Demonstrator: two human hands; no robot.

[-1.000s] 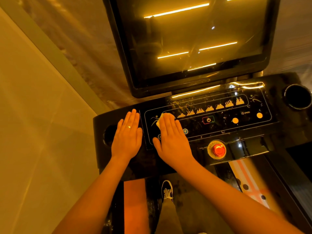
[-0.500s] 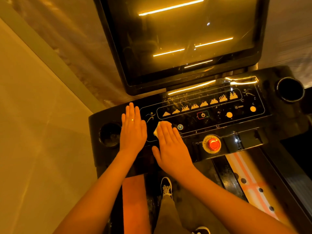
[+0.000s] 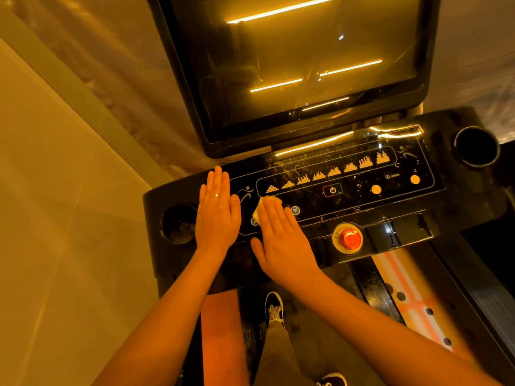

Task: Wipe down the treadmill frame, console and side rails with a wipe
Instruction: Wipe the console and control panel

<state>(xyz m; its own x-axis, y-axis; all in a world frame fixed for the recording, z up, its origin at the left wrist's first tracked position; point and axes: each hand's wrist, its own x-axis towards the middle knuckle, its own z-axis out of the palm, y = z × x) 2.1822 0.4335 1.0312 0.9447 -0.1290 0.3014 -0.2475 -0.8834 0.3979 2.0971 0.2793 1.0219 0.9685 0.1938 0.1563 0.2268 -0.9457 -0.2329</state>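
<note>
The black treadmill console fills the middle of the head view, with lit orange symbols and a dark tilted screen above it. My right hand lies flat with straight fingers on the console's left part and presses a pale wipe against the panel; only the wipe's edge shows past my fingertips. Beside it, my left hand rests flat and open on the console between the panel and the left cup holder. A ring sits on one left finger.
A red emergency stop button stands just right of my right hand. A second cup holder is at the console's far right. Below are the treadmill belt, my shoe and an orange-striped side rail. A pale wall is on the left.
My right hand slid the wipe toward me and slightly left across the console panel. The left hand stayed flat beside it. The view shifted a little.
</note>
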